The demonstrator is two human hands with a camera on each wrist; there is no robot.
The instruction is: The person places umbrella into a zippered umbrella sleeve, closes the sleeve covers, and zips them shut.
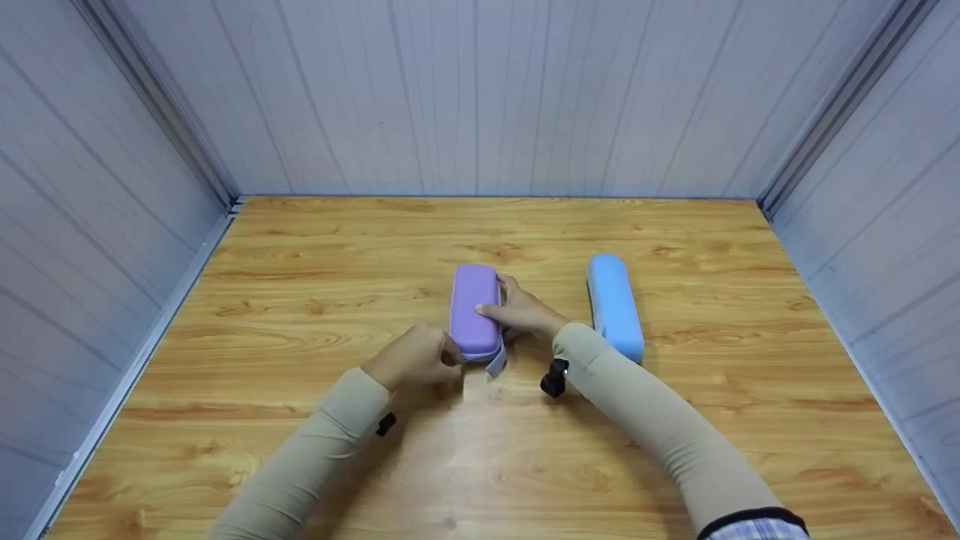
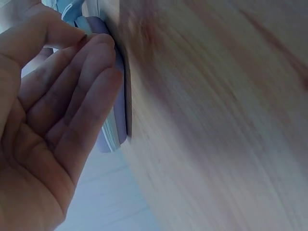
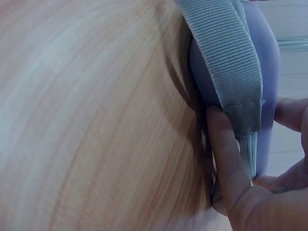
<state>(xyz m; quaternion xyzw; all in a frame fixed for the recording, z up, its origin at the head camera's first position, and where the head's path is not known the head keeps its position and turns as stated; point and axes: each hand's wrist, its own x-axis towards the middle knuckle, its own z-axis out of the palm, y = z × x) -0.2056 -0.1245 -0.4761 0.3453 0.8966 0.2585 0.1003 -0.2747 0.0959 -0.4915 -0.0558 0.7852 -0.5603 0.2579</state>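
A purple zippered case (image 1: pixel 472 292) lies on the wooden table, its long side pointing away from me. My right hand (image 1: pixel 529 309) grips its right side, thumb on the top and fingers low along the edge, as the right wrist view also shows. A grey woven strap (image 3: pixel 231 62) hangs at the case's near right corner. At the near left corner, my left hand (image 1: pixel 421 356) pinches with thumb and forefinger at the zipper line. What it pinches looks like the zipper pull, mostly hidden by the fingertips; a small dark bit shows between them in the left wrist view.
To the right lies a closed blue case (image 1: pixel 616 307) of similar shape, close to my right forearm. Pale panelled walls (image 1: pixel 480 97) border the wooden table (image 1: pixel 322 247) at the back and both sides.
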